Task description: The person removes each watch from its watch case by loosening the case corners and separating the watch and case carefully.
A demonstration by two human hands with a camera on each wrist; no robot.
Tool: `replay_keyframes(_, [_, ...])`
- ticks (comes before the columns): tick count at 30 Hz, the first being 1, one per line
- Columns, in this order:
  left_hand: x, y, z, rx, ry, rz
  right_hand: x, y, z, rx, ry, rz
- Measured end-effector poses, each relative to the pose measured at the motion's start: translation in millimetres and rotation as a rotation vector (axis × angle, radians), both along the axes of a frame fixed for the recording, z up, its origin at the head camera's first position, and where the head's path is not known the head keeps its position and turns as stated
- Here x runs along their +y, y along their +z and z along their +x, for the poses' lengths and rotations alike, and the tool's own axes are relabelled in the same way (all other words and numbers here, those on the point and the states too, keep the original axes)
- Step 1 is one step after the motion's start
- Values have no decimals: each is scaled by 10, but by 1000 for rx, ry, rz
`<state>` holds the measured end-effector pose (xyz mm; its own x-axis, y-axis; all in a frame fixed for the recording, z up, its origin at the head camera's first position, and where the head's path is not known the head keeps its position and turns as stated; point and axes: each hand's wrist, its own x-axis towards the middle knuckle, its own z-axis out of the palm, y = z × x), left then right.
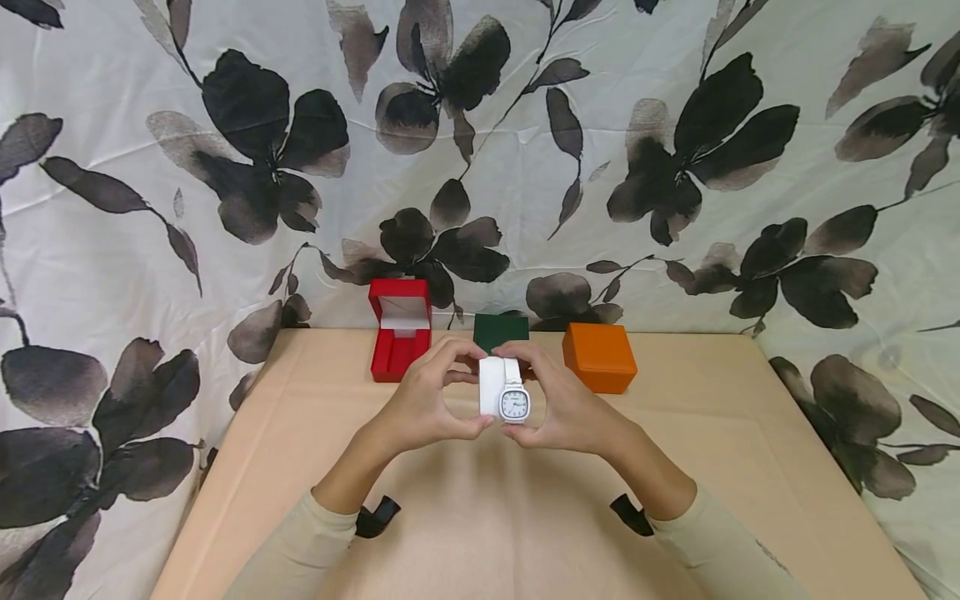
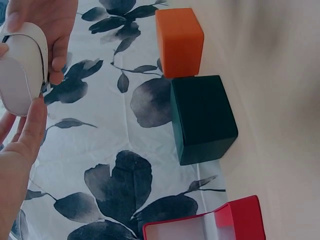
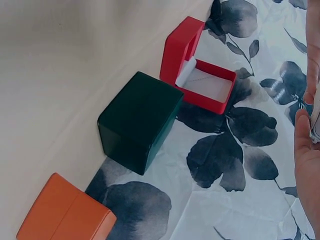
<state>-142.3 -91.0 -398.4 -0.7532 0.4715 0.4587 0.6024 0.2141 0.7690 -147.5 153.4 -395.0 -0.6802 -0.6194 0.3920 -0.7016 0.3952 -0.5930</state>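
Observation:
A white wristwatch (image 1: 514, 404) with a squarish dial is strapped round a white cushion (image 1: 491, 390), held up in front of me over the table. My left hand (image 1: 427, 402) pinches the cushion's left side, thumb below and fingers above. On the other side, my right hand (image 1: 570, 407) grips the watch between thumb and fingers at its top and bottom. The left wrist view shows the rounded end of the cushion (image 2: 12, 85) with the strap curving about it. Only a sliver of the watch (image 3: 315, 125) enters the right wrist view.
Along the table's back edge stand an open red box (image 1: 393, 357) with a pale lid lining, a dark green box (image 1: 500, 331) partly behind the hands, and a closed orange box (image 1: 599, 358). A floral cloth (image 1: 555, 200) hangs behind the beige table (image 1: 480, 533).

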Motion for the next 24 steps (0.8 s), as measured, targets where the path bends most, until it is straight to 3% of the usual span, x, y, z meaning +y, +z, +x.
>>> replay_keyframes(24, [-21, 1, -17, 2, -25, 24, 23, 26, 7, 31, 18, -48])
